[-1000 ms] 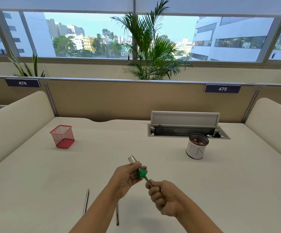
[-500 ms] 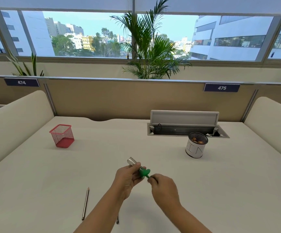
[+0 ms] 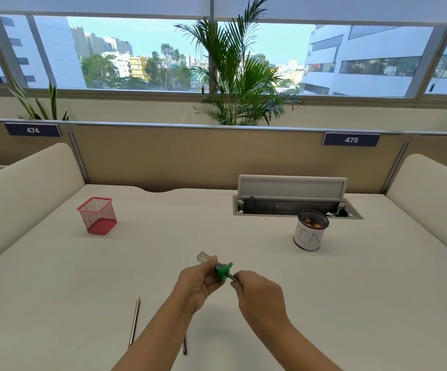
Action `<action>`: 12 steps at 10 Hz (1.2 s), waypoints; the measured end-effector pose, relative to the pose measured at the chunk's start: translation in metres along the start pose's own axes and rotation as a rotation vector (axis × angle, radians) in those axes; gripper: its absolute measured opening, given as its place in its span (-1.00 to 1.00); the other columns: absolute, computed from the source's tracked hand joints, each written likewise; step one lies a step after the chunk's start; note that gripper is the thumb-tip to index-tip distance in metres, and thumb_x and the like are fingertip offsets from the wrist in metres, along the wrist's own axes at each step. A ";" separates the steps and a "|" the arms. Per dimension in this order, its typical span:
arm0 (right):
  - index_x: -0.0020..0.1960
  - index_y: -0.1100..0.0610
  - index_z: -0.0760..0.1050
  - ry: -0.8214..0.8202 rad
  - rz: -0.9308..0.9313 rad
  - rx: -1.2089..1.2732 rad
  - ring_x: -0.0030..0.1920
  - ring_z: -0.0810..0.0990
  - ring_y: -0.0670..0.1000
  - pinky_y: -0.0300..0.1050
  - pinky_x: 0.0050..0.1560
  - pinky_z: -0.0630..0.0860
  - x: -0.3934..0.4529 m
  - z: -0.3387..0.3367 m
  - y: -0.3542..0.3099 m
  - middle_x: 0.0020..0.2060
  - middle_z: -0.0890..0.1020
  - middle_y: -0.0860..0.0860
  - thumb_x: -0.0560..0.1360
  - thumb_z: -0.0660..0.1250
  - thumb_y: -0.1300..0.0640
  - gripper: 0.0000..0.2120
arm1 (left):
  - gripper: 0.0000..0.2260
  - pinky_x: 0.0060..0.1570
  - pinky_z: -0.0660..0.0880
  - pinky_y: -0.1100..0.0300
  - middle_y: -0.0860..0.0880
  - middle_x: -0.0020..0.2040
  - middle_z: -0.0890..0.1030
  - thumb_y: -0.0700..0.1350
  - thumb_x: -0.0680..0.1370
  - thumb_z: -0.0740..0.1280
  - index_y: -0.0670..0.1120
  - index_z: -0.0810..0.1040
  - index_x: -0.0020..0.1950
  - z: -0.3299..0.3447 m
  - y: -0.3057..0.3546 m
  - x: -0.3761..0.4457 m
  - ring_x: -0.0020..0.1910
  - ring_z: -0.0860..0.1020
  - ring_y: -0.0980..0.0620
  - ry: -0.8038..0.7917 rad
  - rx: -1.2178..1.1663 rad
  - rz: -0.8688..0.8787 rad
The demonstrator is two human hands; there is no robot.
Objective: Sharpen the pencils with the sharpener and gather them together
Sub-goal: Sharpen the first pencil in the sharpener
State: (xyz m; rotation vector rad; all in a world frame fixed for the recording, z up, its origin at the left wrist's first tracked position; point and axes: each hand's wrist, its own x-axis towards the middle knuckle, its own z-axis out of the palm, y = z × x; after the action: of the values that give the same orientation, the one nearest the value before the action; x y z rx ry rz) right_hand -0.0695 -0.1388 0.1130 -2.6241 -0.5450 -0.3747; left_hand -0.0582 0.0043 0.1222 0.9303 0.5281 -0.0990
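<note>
Over the middle of the table my left hand (image 3: pixel 199 283) grips a sharpener (image 3: pixel 221 270) with a green body and a clear shavings tube pointing up and left. My right hand (image 3: pixel 257 293) is closed around a green pencil (image 3: pixel 230 277) whose tip is pushed into the sharpener; most of the pencil is hidden in my fist. A loose pencil (image 3: pixel 134 321) lies on the table to the left of my left forearm. A second loose pencil (image 3: pixel 184 345) shows only its end below that forearm.
A red mesh pencil holder (image 3: pixel 98 215) stands at the back left. A white cup with a dark mesh rim (image 3: pixel 310 232), holding shavings, stands at the back right beside an open cable tray (image 3: pixel 294 203). Padded dividers flank the white table (image 3: pixel 377 290).
My right hand has slid up the pencil toward the sharpener and turned, knuckles now facing up. Both hands have shifted slightly away from me.
</note>
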 end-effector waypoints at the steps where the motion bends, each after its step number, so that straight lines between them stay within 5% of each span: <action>1: -0.39 0.03 0.53 0.028 -0.050 -0.054 -0.60 0.45 -0.06 -0.30 -0.60 0.21 -0.001 0.007 0.000 -0.57 0.52 -0.03 0.29 0.41 0.09 -0.89 | -0.88 -0.35 0.62 0.14 -0.18 -0.39 0.67 -0.25 0.52 0.31 -0.30 0.51 -0.17 0.001 -0.005 0.000 -0.43 0.65 -0.05 -0.001 -0.009 0.015; 2: -0.21 0.09 0.59 -0.228 0.487 0.491 -0.47 0.44 -0.05 -0.31 -0.53 0.22 0.006 0.000 -0.008 -0.45 0.53 -0.07 0.53 0.22 0.10 -0.77 | -0.89 -0.20 0.59 0.11 -0.17 -0.27 0.69 -0.23 0.53 0.29 -0.28 0.53 -0.08 -0.001 -0.007 0.001 -0.28 0.66 -0.05 -0.047 0.057 0.036; 3: -0.27 0.20 0.53 -0.582 1.163 1.539 -0.70 0.19 -0.14 -0.38 -0.73 0.01 0.012 -0.008 -0.001 -0.61 0.34 -0.07 0.60 0.14 0.13 -0.66 | -0.86 -0.25 0.60 0.14 -0.18 -0.21 0.69 -0.22 0.53 0.29 -0.30 0.53 0.00 -0.005 -0.005 0.002 -0.24 0.67 -0.05 -0.095 0.124 0.032; 4: -0.15 0.23 0.55 -0.564 1.029 1.421 -0.66 0.20 -0.15 -0.37 -0.68 0.09 0.012 -0.006 -0.005 -0.55 0.40 -0.04 0.61 0.11 0.11 -0.68 | -0.84 -0.30 0.62 0.15 -0.20 -0.22 0.69 -0.22 0.53 0.30 -0.33 0.53 -0.02 -0.008 -0.005 0.003 -0.27 0.67 -0.06 -0.080 0.143 0.026; 5: 0.05 0.16 0.51 -0.348 0.530 0.724 -0.43 0.41 -0.12 -0.29 -0.38 0.32 0.006 -0.002 -0.010 -0.37 0.51 -0.05 0.58 0.15 -0.01 -0.73 | -0.85 -0.33 0.63 0.15 -0.20 -0.29 0.69 -0.23 0.52 0.31 -0.34 0.53 -0.05 -0.006 -0.006 0.005 -0.33 0.68 -0.06 -0.029 0.101 0.021; 6: 0.04 0.06 0.49 -0.099 0.128 0.194 -0.20 0.54 -0.05 -0.25 -0.26 0.37 0.001 0.002 -0.006 -0.20 0.58 -0.08 0.51 0.27 -0.04 -0.80 | -0.88 -0.41 0.61 0.17 -0.20 -0.35 0.68 -0.26 0.51 0.32 -0.33 0.52 -0.08 -0.003 -0.006 0.005 -0.40 0.67 -0.07 0.014 0.050 0.013; 7: -0.36 0.02 0.51 -0.012 0.007 -0.085 -0.57 0.46 -0.11 -0.33 -0.53 0.14 -0.003 0.009 0.001 -0.55 0.51 -0.08 0.25 0.52 0.07 -0.81 | -0.90 -0.40 0.62 0.17 -0.18 -0.39 0.67 -0.26 0.51 0.33 -0.31 0.51 -0.11 -0.002 -0.007 0.007 -0.43 0.66 -0.05 0.044 0.027 0.019; 8: -0.34 0.06 0.52 -0.073 0.011 0.034 -0.56 0.42 -0.08 -0.31 -0.50 0.15 -0.004 0.015 -0.002 -0.54 0.51 -0.05 0.38 0.37 0.15 -0.86 | -0.90 -0.32 0.62 0.16 -0.16 -0.35 0.68 -0.24 0.52 0.31 -0.29 0.52 -0.11 0.001 -0.009 0.006 -0.39 0.67 -0.02 0.022 0.066 0.047; 9: -0.25 0.14 0.55 -0.356 0.768 0.983 -0.57 0.30 -0.12 -0.33 -0.58 0.16 0.006 0.003 -0.007 -0.53 0.41 -0.07 0.58 0.16 0.13 -0.70 | -0.89 -0.33 0.60 0.17 -0.18 -0.22 0.67 -0.23 0.53 0.29 -0.29 0.52 -0.05 0.000 -0.005 0.002 -0.30 0.67 -0.04 -0.050 0.152 0.050; 10: -0.30 0.25 0.56 -0.580 1.193 1.728 -0.71 0.16 -0.15 -0.39 -0.75 0.02 0.009 -0.004 -0.002 -0.62 0.31 -0.06 0.61 0.13 0.15 -0.60 | -0.86 -0.35 0.60 0.16 -0.20 -0.22 0.67 -0.23 0.53 0.29 -0.32 0.52 -0.03 -0.003 -0.001 0.001 -0.24 0.65 -0.08 -0.094 0.159 0.018; 11: -0.11 0.23 0.55 -0.520 0.918 1.300 -0.60 0.25 -0.14 -0.34 -0.61 0.18 0.008 -0.007 -0.007 -0.51 0.41 -0.04 0.60 0.13 0.12 -0.72 | -0.85 -0.31 0.61 0.14 -0.19 -0.27 0.69 -0.22 0.52 0.31 -0.32 0.52 -0.04 -0.006 -0.003 0.003 -0.30 0.67 -0.06 -0.062 0.163 0.018; 12: 0.03 0.13 0.50 -0.253 0.407 0.533 -0.28 0.48 -0.06 -0.24 -0.24 0.35 -0.001 0.003 -0.008 -0.25 0.53 -0.04 0.55 0.20 -0.01 -0.76 | -0.87 -0.36 0.62 0.15 -0.19 -0.32 0.69 -0.23 0.52 0.31 -0.32 0.51 -0.09 -0.006 -0.008 0.006 -0.36 0.67 -0.06 -0.022 0.113 -0.001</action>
State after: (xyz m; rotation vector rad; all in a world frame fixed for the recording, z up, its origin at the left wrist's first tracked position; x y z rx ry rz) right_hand -0.0732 -0.1307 0.1129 -2.1890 -0.1417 0.2098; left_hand -0.0583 0.0049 0.1106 1.0381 0.5066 -0.1408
